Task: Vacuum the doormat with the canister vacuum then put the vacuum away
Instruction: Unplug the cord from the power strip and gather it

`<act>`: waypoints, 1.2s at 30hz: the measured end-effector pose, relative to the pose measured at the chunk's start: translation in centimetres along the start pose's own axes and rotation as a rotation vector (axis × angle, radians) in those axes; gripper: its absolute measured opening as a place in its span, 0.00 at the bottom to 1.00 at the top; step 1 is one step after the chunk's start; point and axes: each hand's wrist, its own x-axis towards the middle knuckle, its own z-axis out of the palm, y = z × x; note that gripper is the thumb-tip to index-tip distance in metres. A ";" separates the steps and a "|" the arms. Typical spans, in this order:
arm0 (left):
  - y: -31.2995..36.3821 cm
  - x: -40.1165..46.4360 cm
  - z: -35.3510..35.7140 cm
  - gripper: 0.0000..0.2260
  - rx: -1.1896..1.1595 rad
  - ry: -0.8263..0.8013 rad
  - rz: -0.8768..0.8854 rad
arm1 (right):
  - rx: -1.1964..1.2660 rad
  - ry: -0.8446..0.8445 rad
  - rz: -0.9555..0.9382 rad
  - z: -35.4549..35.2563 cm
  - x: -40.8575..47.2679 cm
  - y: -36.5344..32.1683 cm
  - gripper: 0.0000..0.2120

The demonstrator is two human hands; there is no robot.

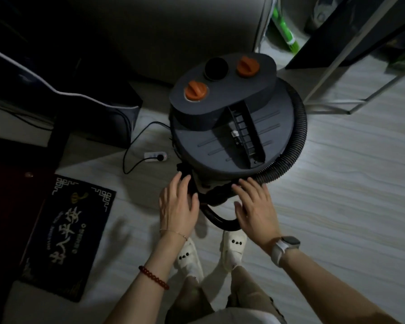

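The canister vacuum (234, 118) stands on the pale floor in the middle, dark grey with two orange knobs on top. Its ribbed black hose (295, 139) curls around the right side and loops down in front between my hands. My left hand (178, 206) hovers with fingers spread at the vacuum's near left edge, touching a dark part there. On the hose coils at the near right my right hand (255, 206) rests flat, fingers apart. The dark doormat (66, 235) with pale characters lies at the lower left.
A white power strip (156, 157) with a black cord plugged in lies left of the vacuum. Dark furniture fills the upper left. A metal frame (351, 66) stands at the upper right, and a green broom (288, 36) behind the vacuum. My feet in white slippers are below my hands.
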 end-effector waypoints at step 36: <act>-46.2 32.4 22.2 0.15 0.024 -0.174 0.255 | 0.056 -0.257 -0.005 52.7 39.6 -2.6 0.20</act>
